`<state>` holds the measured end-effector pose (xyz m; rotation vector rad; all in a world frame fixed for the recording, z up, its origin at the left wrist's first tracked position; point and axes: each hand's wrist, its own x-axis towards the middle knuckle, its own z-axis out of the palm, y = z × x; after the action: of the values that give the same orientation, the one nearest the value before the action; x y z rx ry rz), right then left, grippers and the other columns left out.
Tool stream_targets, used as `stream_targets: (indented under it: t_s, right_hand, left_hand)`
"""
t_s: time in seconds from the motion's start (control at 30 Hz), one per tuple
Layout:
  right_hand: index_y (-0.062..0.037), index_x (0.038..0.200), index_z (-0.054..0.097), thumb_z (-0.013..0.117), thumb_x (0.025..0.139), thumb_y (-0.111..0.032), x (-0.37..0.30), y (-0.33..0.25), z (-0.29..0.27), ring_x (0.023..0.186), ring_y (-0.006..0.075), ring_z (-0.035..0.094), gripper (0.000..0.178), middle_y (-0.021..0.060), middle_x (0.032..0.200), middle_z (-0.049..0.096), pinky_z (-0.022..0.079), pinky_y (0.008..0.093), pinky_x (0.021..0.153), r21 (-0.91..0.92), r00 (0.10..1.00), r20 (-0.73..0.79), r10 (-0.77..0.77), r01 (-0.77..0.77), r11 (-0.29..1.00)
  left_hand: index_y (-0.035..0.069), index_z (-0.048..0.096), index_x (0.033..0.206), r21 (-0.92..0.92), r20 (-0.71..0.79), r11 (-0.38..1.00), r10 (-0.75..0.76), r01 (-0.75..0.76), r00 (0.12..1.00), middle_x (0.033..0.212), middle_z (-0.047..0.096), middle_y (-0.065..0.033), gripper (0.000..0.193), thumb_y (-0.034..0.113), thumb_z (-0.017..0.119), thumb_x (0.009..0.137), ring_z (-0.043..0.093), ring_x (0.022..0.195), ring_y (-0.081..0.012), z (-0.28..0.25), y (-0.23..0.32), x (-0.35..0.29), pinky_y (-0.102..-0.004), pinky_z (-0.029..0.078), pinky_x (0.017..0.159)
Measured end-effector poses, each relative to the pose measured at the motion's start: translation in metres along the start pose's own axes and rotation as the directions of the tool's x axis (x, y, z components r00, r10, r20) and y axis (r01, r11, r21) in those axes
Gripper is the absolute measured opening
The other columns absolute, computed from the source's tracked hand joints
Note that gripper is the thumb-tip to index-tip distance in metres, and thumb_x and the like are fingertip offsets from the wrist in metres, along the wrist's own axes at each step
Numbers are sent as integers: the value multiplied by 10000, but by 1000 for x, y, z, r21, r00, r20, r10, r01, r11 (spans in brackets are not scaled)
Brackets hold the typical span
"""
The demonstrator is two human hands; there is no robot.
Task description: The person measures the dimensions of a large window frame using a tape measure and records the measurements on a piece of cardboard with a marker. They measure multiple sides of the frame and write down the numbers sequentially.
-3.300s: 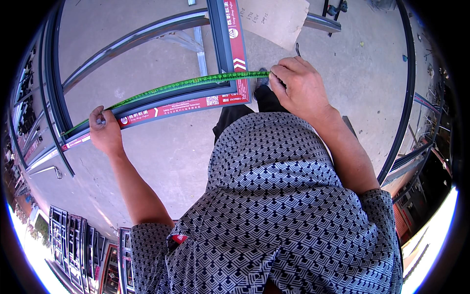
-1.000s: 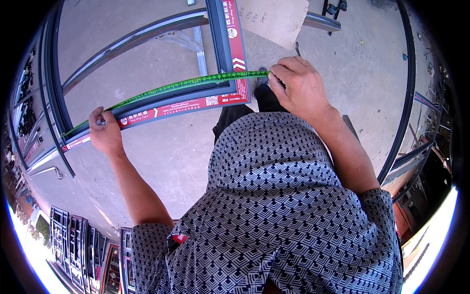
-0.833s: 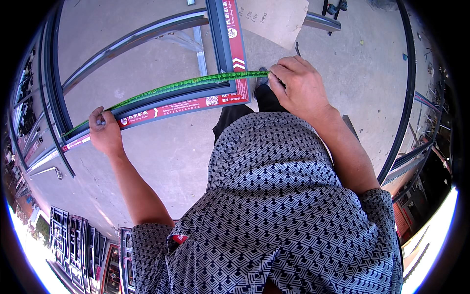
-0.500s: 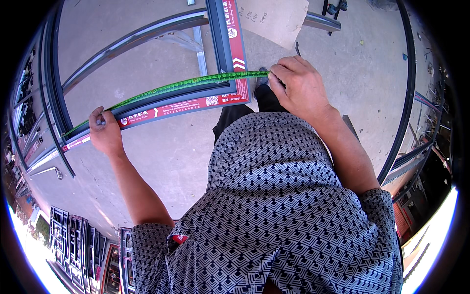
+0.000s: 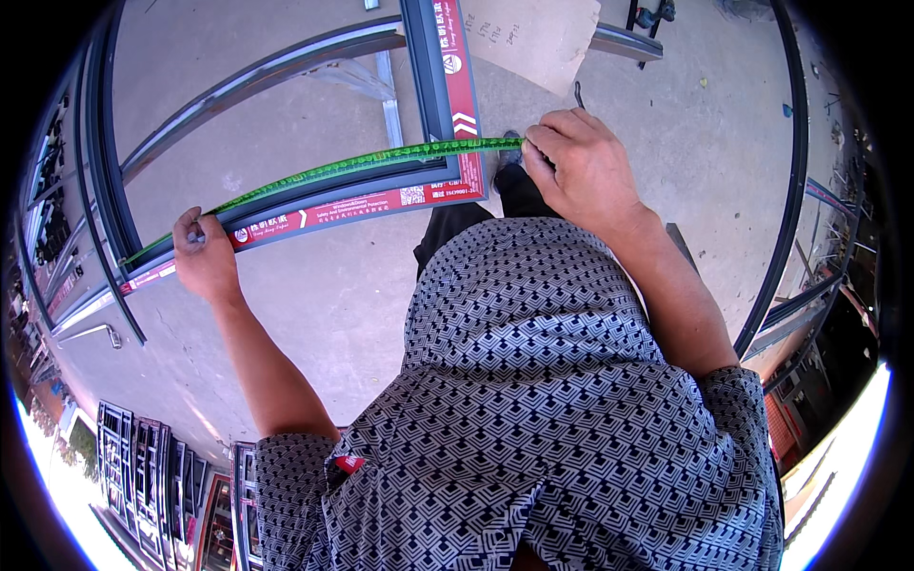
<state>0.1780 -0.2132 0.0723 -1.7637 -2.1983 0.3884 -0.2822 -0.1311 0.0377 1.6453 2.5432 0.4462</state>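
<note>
A green tape measure [image 5: 352, 162] is stretched along the near side of a dark grey window frame [image 5: 314, 197] with red film on its outer edge. My left hand [image 5: 204, 257] pinches the tape near the frame's left part, and the blade runs on past it to the left corner. My right hand [image 5: 581, 167] is closed on the tape's right end, just beyond the frame's right corner. Any tape case is hidden in that hand. Between the hands the blade bows slightly above the frame.
A cardboard sheet [image 5: 533, 38] with handwriting lies beyond the frame's right corner. Long dark profiles stand at left [image 5: 103, 171] and curve down the right side [image 5: 795, 171]. Stacked frames [image 5: 143, 466] are at lower left. A metal handle-like piece [image 5: 109, 335] lies on the concrete floor.
</note>
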Motion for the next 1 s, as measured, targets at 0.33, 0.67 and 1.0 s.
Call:
stream_targets:
  t_s: [0.33, 0.67, 1.0]
  right_hand:
    - [-25, 882, 716, 670, 896, -144, 0, 0, 0, 883, 292, 652, 128, 99, 891, 659, 552, 410, 824, 0, 1000, 0, 1, -1, 1000]
    - [-29, 880, 717, 676, 892, -144, 1, 0, -1, 873, 288, 650, 122, 94, 882, 655, 552, 409, 814, 2, 1000, -4, -6, 6, 1000]
    - [-35, 892, 722, 681, 890, -148, 0, 1, -1, 878, 283, 654, 120, 87, 890, 659, 557, 407, 805, 2, 1000, 0, 2, -2, 1000]
  left_hand:
    - [185, 769, 1139, 4, 7, 1000, 0, 0, 1000, 995, 786, -110, 310, 303, 615, 897, 749, 946, -302, 0, 0, 0, -403, 558, 866]
    - [179, 765, 1154, -9, 20, 1000, -19, 19, 1000, 1021, 783, -116, 321, 303, 617, 897, 743, 981, -299, -1, 2, 0, -397, 550, 893]
    - [184, 768, 1150, 10, 15, 1000, -5, 5, 1000, 1017, 784, -113, 319, 307, 617, 898, 744, 976, -306, -1, 0, 0, -406, 554, 883]
